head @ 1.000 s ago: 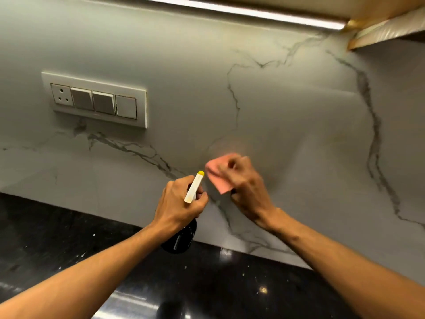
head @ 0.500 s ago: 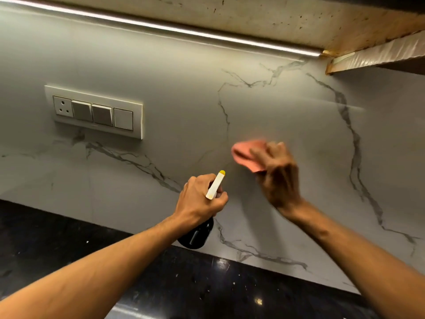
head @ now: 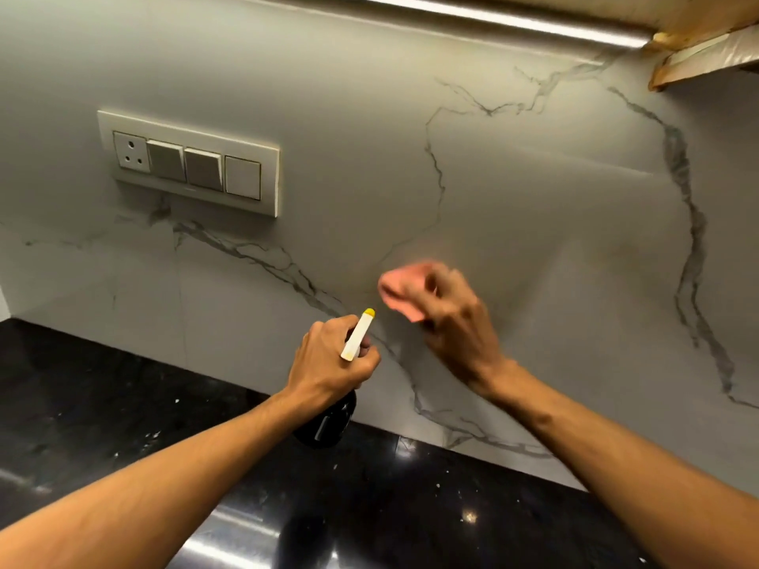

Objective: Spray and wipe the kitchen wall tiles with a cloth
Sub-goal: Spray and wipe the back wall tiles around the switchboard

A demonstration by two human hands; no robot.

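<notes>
The wall tiles (head: 513, 207) are pale marble with dark grey veins. My right hand (head: 456, 322) holds a pink cloth (head: 400, 287) against the tiles near the middle of the wall; both are motion-blurred. My left hand (head: 328, 359) grips the neck of a dark spray bottle (head: 324, 425) with a white trigger head and yellow nozzle (head: 359, 332), held just left of and below the cloth, its nozzle towards the wall. The bottle's lower body hangs above the counter.
A white switch plate with a socket (head: 189, 164) is mounted on the wall at upper left. A black speckled stone counter (head: 102, 404) runs along the bottom. A lit strip and the underside of a cabinet (head: 698, 47) overhang at top right.
My right hand swept the cloth up and right across the tiles, then back down and left. My left hand with the bottle stayed roughly in place.
</notes>
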